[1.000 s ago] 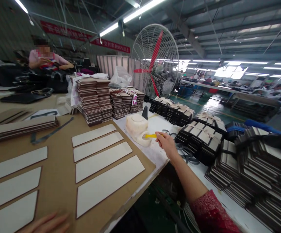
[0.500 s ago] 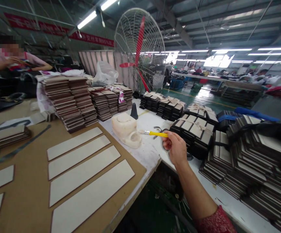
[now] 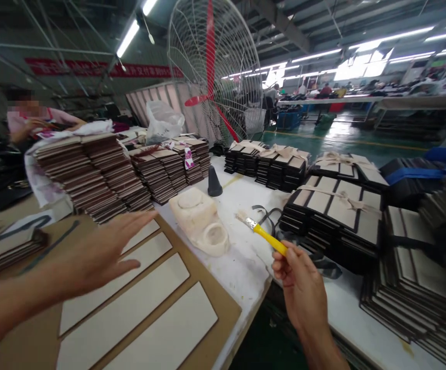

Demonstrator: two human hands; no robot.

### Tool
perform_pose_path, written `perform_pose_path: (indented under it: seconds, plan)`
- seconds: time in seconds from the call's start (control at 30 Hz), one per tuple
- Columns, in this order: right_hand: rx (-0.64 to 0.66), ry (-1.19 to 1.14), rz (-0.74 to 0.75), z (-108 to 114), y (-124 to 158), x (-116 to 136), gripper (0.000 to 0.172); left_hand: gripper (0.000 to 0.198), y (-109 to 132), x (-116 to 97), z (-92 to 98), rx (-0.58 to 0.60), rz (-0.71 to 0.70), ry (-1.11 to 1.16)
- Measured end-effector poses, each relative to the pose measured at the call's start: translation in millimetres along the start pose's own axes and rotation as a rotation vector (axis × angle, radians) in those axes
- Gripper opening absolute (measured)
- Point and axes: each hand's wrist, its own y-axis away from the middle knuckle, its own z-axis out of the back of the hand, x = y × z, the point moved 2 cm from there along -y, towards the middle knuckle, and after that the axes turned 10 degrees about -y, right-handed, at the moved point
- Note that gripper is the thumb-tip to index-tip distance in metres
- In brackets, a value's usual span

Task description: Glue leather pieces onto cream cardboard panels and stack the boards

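My right hand [image 3: 300, 277] grips a paintbrush [image 3: 271, 240] by its yellow handle. The pale bristles point up and left, apart from the glue-crusted plastic container [image 3: 195, 218] beside them. That container has a round opening facing me. My left hand [image 3: 99, 252] is stretched out with fingers extended and thumb apart, holding nothing. It is over the far ends of several long cream strips [image 3: 161, 308] laid side by side on a brown board [image 3: 223, 313]. Whether the hand touches them I cannot tell.
Tall stacks of brown-edged panels [image 3: 95, 174] stand at the back left. Black-edged bundles tied with cloth [image 3: 334, 205] line the right side. A dark cone [image 3: 214, 182] stands behind the container. A large caged fan [image 3: 215, 72] is beyond the table, and a person [image 3: 39, 115] sits far left.
My left hand has come into view from the left, over the strips. My right hand has drawn the brush away from the container, to the right and nearer me. The view has shifted.
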Motion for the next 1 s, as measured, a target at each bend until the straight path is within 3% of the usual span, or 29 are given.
perform_pose_path:
  seconds: [0.07,0.17,0.33,0.57,0.73,1.0]
  plan:
    - [-0.014,-0.005,0.011,3,0,-2,0.031,0.098,-50,13,10.7,0.006,-0.058,-0.028]
    - [-0.015,-0.035,0.038,5,0,-3,0.027,0.106,-112,20,23.1,0.129,-0.166,-0.113]
    - [-0.024,-0.027,0.059,7,2,-3,0.022,0.123,-161,16,20.2,0.329,-0.289,-0.147]
    - [-0.041,0.018,0.080,8,2,1,0.018,0.096,-185,16,7.2,0.243,-0.456,-0.068]
    - [-0.071,0.028,0.084,10,4,3,0.019,0.065,-182,9,13.2,0.175,-0.478,-0.030]
    - [-0.083,-0.001,0.088,9,3,5,0.017,0.067,-157,10,37.9,0.062,-0.387,-0.164]
